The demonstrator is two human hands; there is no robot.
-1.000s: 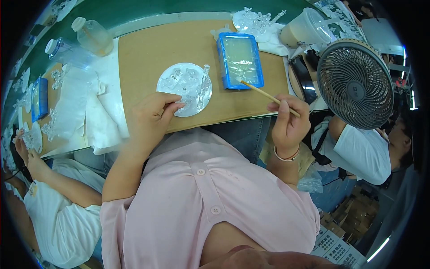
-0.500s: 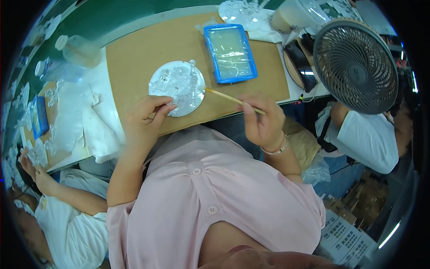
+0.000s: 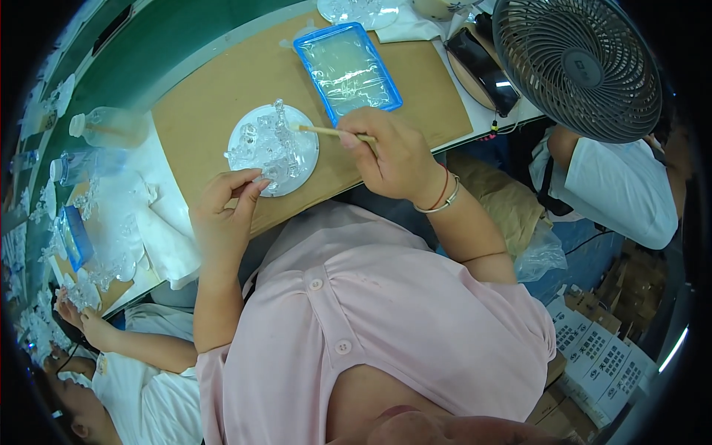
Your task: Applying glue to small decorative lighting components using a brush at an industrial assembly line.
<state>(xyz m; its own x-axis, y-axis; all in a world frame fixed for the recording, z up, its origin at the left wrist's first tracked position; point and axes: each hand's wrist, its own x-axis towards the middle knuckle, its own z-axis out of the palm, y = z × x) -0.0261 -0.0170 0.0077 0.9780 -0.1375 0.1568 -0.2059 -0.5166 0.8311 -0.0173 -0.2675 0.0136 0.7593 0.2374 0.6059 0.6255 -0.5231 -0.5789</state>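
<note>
So the left hand pinches the near edge of the white plate of clear bits on the cardboard, probably steadying it, while the right hand grips a thin wooden stick, tip over the plate.

Right hand grips thin wooden stick, tip over white round plate of clear plastic pieces; left hand pinches plate edge; blue tray beside.

My top: pale pink short-sleeved shirt, soft fabric, buttoned down the front with small matching buttons. Both forearms bare. Right wrist carries a thin red string and a slim silver bracelet. Hands bare, no gloves.
</note>
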